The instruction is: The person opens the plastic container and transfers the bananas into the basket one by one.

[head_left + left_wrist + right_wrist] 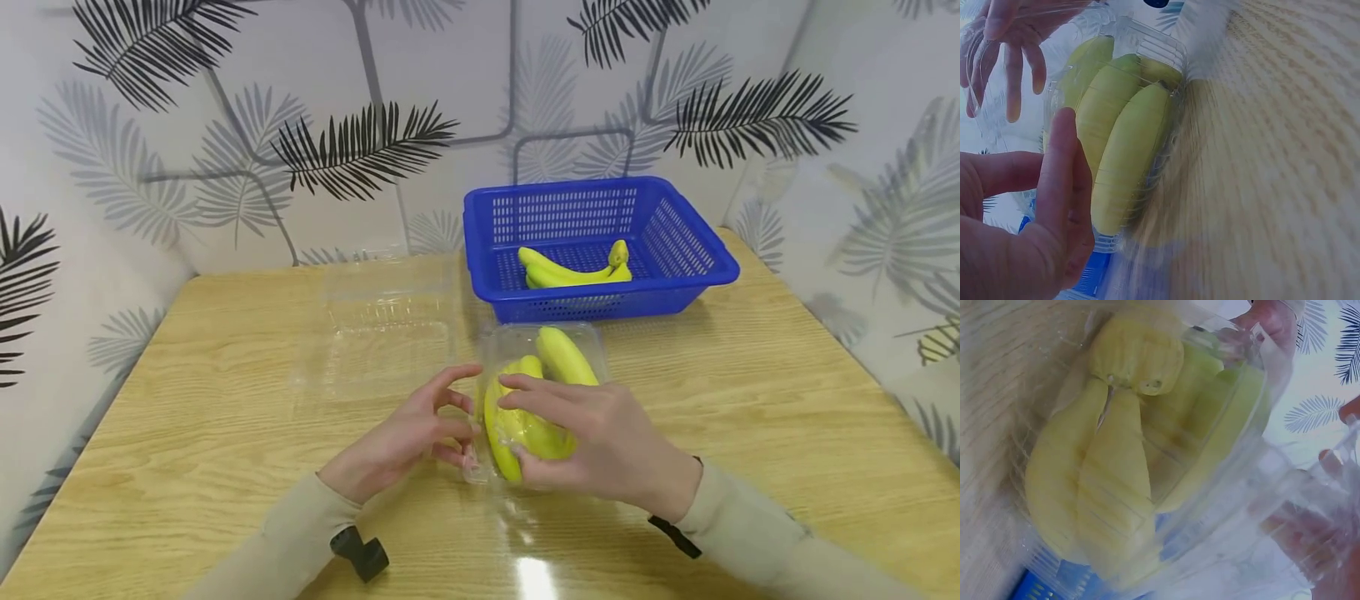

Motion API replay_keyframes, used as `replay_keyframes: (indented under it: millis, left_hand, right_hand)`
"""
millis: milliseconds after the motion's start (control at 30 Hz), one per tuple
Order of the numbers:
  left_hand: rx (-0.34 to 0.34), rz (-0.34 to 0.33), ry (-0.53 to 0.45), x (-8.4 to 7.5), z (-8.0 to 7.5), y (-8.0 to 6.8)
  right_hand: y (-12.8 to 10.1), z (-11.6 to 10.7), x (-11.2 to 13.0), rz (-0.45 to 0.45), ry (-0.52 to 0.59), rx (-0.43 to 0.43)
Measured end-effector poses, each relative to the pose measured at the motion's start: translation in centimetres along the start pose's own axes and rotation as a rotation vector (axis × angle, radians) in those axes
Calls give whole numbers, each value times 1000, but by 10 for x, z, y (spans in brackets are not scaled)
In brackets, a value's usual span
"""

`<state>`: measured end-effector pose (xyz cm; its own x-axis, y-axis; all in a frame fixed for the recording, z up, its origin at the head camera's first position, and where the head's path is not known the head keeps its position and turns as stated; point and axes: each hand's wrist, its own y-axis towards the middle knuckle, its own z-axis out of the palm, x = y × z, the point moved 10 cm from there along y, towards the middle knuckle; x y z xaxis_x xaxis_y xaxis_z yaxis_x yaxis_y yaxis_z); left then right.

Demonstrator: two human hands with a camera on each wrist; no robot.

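Observation:
Several yellow bananas (567, 357) lie in a clear plastic clamshell container (1179, 53) at the middle of the table. My left hand (412, 437) is at the container's left side, its fingers bent and fingertips at the near left corner, holding the edge. Over the container is my right hand (592, 433), with its fingers spread above the fruit and its thumb toward the near side. It holds the clear lid (1222, 531), which stands tilted up in the right wrist view. Through that plastic the right fingers (1014, 81) show in the left wrist view.
A blue basket (600, 307) with more bananas (570, 277) in it stands behind the container, toward the right. Left of the container an opened clear clamshell (382, 354) rests on the wooden table (187, 433). A leaf-patterned wall (420, 75) rises behind the table.

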<state>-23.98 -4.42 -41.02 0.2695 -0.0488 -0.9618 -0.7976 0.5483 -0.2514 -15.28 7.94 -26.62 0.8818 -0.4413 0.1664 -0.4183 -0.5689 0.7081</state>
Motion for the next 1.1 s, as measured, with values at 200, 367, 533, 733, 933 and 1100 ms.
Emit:
replay_keyframes:
  millis: [200,367,533,733,933,1100]
  left_hand:
    - [2,-12,29,0,2,-1]
    - [7,-20,40,-1,5,-3]
    - [9,-13,62,-2,8,-4]
    - [8,-12,78,-1,10,-5]
    - [12,-7,52,-1,11,-5]
    - [17,-3,35,-1,11,-4]
  right_hand:
    - [-3,-15,5,-7,-74,-59]
    - [-2,-37,13,-7,-111,-99]
    - [-1,-68,16,51,-212,-180]
    - [-2,-101,9,187,-337,-226]
    - [-12,-117,-7,349,-340,-154]
    - [-23,-135,-30,529,-397,-47]
